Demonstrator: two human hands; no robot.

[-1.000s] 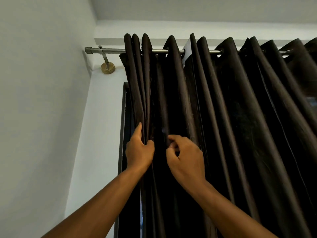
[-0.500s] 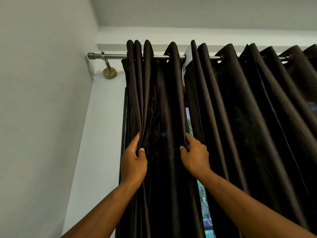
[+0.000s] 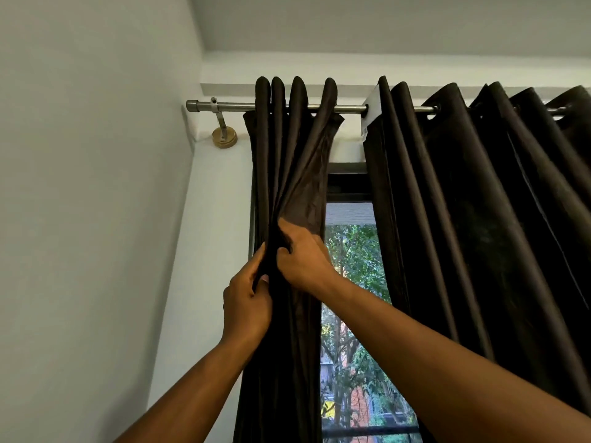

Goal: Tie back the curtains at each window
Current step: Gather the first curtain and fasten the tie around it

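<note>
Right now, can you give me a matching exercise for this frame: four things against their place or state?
Things:
1. left curtain
2. right curtain
3. rod
4. bracket

States:
A. brass base on the wall, under the rod's end
B. bunched, gripped by both hands
C. hanging untouched
D. metal, threaded through both curtains

Pairs: 1-B, 2-C, 3-D, 4-A

An open gap lies between left curtain (image 3: 287, 174) and right curtain (image 3: 447, 219).
</note>
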